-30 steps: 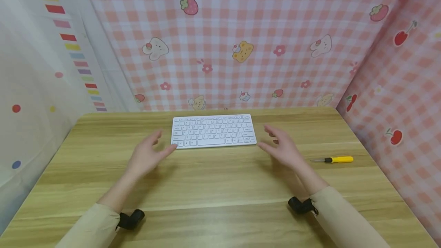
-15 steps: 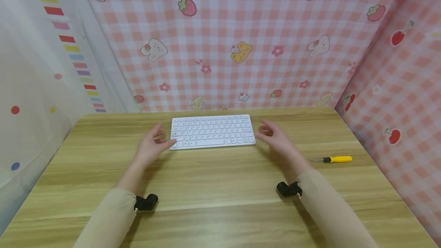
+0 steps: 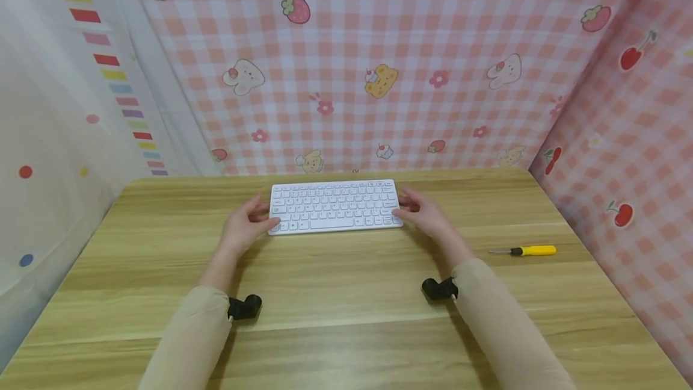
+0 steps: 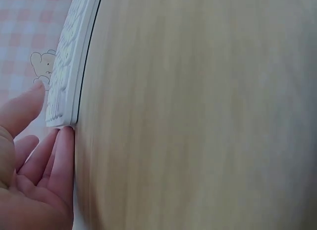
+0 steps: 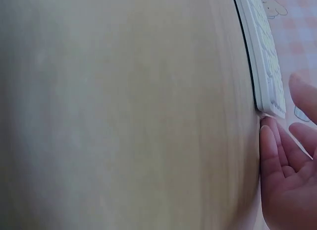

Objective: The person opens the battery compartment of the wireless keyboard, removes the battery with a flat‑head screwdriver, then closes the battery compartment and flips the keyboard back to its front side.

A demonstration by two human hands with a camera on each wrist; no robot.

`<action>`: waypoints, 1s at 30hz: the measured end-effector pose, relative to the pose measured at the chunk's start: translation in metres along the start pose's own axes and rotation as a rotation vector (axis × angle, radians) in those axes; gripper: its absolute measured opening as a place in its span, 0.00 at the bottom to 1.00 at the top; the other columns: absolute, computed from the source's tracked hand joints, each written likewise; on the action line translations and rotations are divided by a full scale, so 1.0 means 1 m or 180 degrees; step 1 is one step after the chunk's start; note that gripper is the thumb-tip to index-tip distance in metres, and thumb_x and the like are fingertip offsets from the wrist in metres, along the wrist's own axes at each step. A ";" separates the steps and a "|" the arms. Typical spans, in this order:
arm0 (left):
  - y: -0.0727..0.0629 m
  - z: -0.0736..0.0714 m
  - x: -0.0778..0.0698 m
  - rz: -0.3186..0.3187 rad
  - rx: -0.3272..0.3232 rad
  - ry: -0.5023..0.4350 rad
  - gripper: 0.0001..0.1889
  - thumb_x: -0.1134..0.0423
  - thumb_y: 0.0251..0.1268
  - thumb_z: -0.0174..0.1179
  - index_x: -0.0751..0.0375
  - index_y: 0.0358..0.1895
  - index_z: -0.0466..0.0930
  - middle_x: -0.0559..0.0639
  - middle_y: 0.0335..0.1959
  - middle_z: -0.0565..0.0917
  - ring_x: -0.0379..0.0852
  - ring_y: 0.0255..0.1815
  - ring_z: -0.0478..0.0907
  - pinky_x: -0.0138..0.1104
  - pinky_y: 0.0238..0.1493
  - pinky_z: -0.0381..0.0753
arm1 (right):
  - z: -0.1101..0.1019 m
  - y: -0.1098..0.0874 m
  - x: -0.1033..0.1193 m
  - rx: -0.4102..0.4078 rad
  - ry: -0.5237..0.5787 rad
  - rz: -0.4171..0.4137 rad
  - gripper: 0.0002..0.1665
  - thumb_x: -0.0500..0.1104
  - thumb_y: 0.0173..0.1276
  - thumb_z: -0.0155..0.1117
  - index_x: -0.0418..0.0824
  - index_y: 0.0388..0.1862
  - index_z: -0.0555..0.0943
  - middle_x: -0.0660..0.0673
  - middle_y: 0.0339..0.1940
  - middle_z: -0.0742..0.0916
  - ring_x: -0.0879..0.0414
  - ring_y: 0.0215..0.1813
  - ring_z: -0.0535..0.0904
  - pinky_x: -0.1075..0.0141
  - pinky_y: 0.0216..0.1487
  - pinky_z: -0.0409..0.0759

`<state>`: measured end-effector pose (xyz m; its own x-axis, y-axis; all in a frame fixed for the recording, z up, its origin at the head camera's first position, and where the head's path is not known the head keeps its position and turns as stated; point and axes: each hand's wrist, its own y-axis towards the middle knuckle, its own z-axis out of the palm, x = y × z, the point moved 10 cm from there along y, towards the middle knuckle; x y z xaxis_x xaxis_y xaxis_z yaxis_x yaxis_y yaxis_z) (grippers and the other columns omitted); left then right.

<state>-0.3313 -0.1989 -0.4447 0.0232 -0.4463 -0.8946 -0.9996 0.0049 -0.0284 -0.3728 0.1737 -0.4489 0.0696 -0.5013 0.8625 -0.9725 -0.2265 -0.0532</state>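
A white keyboard lies flat towards the back of the wooden table. My left hand is at its left end; the left wrist view shows the fingertips right at the end edge, low by the tabletop. The left thumb is raised over the keys, apart from them. At the opposite end my right hand mirrors this, its fingertips at the keyboard's short edge. The right thumb stands away above the keys. Neither hand grips the keyboard.
To the right on the table lies a screwdriver with a yellow handle, its shaft pointing left. A pink checked cloth hangs right behind the table's back edge, with more cloth at both sides.
Both hands have moved inward to the keyboard's two ends; the right one closed the gap that stood beside it. Keyboard and screwdriver have stayed in place.
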 end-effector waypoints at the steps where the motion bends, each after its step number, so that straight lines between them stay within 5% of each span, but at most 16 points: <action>1: 0.001 0.001 0.001 -0.0012 -0.0003 -0.0009 0.40 0.65 0.64 0.67 0.70 0.75 0.56 0.68 0.66 0.73 0.62 0.61 0.75 0.41 0.57 0.77 | 0.001 0.000 0.000 -0.0004 -0.0004 -0.0008 0.41 0.39 0.70 0.66 0.31 0.76 0.59 0.29 0.65 0.76 0.38 0.63 0.74 0.52 0.64 0.72; 8: 0.003 0.004 0.006 -0.0153 -0.0074 -0.0013 0.34 0.67 0.62 0.68 0.69 0.71 0.66 0.65 0.63 0.76 0.57 0.57 0.77 0.24 0.42 0.76 | 0.002 -0.004 0.002 -0.0118 -0.0003 -0.0104 0.34 0.35 0.68 0.66 0.29 0.71 0.67 0.30 0.58 0.81 0.42 0.56 0.77 0.63 0.53 0.75; 16: -0.006 0.003 0.005 -0.0083 -0.0089 0.0193 0.30 0.65 0.60 0.70 0.61 0.67 0.74 0.62 0.58 0.80 0.50 0.48 0.76 0.26 0.40 0.74 | 0.000 -0.014 0.000 -0.0186 0.0123 -0.0186 0.31 0.34 0.66 0.68 0.29 0.67 0.73 0.32 0.51 0.83 0.48 0.48 0.78 0.71 0.46 0.75; 30: -0.041 0.011 0.004 0.0115 0.0128 0.0089 0.32 0.69 0.56 0.72 0.69 0.66 0.73 0.64 0.52 0.83 0.49 0.44 0.79 0.24 0.39 0.76 | 0.002 -0.043 0.001 0.0087 0.0041 -0.0399 0.36 0.32 0.64 0.69 0.24 0.68 0.68 0.32 0.48 0.83 0.47 0.48 0.78 0.72 0.47 0.76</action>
<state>-0.2903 -0.1913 -0.4517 -0.0141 -0.4701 -0.8825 -0.9983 0.0572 -0.0146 -0.3302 0.1814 -0.4472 0.1871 -0.4568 0.8696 -0.9500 -0.3094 0.0419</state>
